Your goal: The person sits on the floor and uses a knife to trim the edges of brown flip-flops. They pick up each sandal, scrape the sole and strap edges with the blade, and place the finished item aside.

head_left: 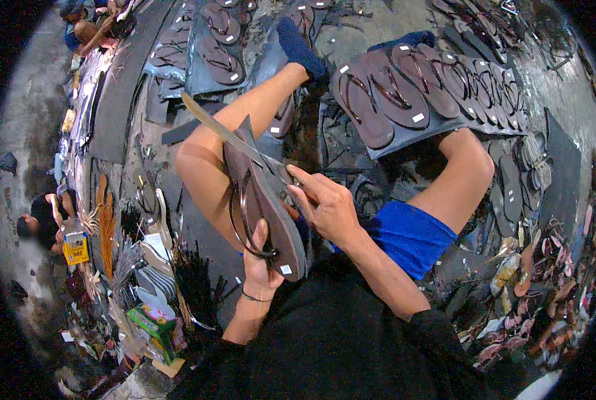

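Observation:
My left hand (261, 267) grips a dark brown flip-flop (271, 213) near its heel end, thumb over the footbed beside the glossy straps. The flip-flop is tilted, toe end pointing away from me, above my lap. In my right hand (328, 203) is a knife (221, 130) with a long, slightly curved blade. Its blade lies across the toe end of the sole and reaches up to the left over my bent left leg. A pointed dark sliver (246, 127) sticks up beside the blade; whether it is still joined to the sole I cannot tell.
Rows of brown flip-flops (405, 100) lie on a dark sheet beyond my right knee. More flip-flops (221, 60) rest on sheets at the far left. Orange strands (105, 227), a yellow package (76, 247) and a green box (151, 330) stand left. Another person (48, 217) is at the left.

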Demonstrator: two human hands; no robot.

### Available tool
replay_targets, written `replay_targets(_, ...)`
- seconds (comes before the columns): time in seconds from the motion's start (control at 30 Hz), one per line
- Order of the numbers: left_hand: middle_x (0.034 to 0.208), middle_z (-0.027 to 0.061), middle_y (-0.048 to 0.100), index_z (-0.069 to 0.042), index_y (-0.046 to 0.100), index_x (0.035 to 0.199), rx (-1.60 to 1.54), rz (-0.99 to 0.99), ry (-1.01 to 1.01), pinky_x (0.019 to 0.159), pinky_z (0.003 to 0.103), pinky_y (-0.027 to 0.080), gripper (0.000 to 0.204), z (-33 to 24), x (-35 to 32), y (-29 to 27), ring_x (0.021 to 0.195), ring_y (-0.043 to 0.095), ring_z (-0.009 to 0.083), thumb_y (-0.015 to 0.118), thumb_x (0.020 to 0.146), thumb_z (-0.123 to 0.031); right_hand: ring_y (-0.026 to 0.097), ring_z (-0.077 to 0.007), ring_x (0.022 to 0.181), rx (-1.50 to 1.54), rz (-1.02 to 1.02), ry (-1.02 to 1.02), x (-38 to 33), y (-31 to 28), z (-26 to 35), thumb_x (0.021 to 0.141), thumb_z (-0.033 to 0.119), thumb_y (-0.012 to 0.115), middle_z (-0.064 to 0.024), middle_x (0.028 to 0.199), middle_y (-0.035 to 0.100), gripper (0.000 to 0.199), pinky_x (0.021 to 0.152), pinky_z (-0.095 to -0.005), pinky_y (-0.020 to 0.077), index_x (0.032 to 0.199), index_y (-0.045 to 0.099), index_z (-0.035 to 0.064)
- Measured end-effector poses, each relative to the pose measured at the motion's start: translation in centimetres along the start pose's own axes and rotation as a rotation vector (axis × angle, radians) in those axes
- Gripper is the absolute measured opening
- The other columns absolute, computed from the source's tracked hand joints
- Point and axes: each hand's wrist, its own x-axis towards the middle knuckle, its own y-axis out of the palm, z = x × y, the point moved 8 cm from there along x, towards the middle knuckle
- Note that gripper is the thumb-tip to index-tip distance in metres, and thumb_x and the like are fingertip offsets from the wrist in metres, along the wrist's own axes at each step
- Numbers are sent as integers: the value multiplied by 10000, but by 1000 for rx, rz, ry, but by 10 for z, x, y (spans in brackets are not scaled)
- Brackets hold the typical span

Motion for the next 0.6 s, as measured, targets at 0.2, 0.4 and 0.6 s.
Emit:
replay_targets(0.2, 1088, 96, 644, -9, 523, 1221, -108, 244, -97, 766, 338, 583, 387, 2, 2, -15, 906, 668, 197, 568, 948, -279, 617, -255, 613, -19, -58, -67, 41, 17, 2, 858, 245, 672, -118, 718, 608, 320, 573, -365, 497, 1140, 653, 95)
replay_targets(0.4, 1082, 63, 632, -18, 536, 1210, 697, 236, 162, 879, 341, 496, 372, -6, -27, -11, 999, 614, 179, 619, 917, -231, 614, -177, 613, 165, 131, 251, 91, 9, -57, 911, 329, 619, -130, 769, 667, 345, 606, -309, 497, 1027, 653, 6)
replay_targets(0.6, 1117, 73, 609, 13, 504, 1234, 502, 576, -34, 922, 285, 454, 415, -22, 8, 22, 1042, 563, 144, 660, 886, -151, 643, -229, 710, 192, 267, 229, 32, -41, -4, 777, 249, 753, -125, 853, 676, 288, 629, -336, 493, 923, 661, 18)
